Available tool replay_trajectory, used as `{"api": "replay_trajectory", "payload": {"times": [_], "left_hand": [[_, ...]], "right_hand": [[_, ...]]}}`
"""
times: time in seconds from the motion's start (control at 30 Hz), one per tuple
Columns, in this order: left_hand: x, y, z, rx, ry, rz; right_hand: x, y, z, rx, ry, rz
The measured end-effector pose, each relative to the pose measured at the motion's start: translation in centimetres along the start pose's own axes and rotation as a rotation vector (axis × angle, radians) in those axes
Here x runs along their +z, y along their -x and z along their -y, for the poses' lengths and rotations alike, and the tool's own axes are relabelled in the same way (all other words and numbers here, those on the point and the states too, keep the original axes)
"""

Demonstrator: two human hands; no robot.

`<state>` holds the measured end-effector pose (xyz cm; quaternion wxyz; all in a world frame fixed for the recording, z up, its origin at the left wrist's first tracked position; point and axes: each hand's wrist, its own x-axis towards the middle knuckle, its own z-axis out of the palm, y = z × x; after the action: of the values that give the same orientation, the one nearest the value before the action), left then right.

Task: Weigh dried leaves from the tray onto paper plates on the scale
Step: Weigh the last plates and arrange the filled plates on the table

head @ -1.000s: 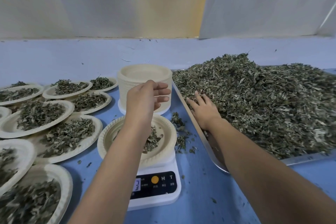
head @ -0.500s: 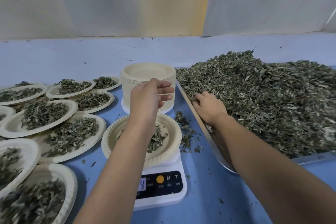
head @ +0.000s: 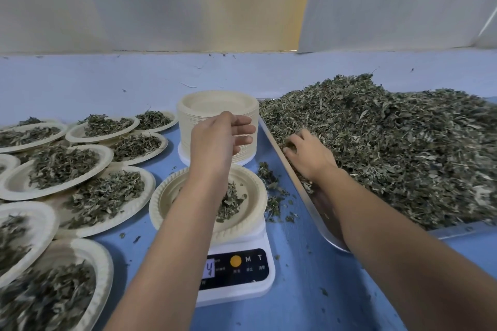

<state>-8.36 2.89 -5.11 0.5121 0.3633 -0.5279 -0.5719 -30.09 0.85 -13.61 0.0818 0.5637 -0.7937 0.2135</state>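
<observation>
Blue table (head: 309, 293), crumbled grey-green leaves (head: 398, 148)

1 wide-angle camera sits on the person's head, facing forward and down, close over both forearms. The left hand (head: 217, 140) falls mid-frame, the scale (head: 236, 277) just nearer than it. The right hand (head: 309, 158) lies in dried leaves (head: 403, 148) on the tray (head: 331, 238) at frame right.

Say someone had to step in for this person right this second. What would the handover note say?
Left hand: open, above the paper plate on the scale.
Right hand: fingers curled into the dried leaves in the tray, gripping a bunch.
Done: filled plates lie at left; this plate holds a small pile.
To do: top it up to weight; display partly hidden by the forearm. Spare plate stack stands behind the scale.
</observation>
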Motion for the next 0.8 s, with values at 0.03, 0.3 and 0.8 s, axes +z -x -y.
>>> {"api": "replay_trajectory", "payload": {"times": [0.03,0.3,0.8], "left_hand": [[0.0,0.0,0.0,0.001,0.0,0.0],[-0.5,-0.1,-0.2,0.01,0.004,-0.019],[-0.5,0.3,-0.8,0.014,0.001,-0.012]], "right_hand": [[-0.1,0.0,-0.1,0.005,0.001,-0.024],[-0.3,0.5,0.8,-0.062,0.185,0.15],[-0.9,0.8,1.6,0.034,0.151,0.223]]}}
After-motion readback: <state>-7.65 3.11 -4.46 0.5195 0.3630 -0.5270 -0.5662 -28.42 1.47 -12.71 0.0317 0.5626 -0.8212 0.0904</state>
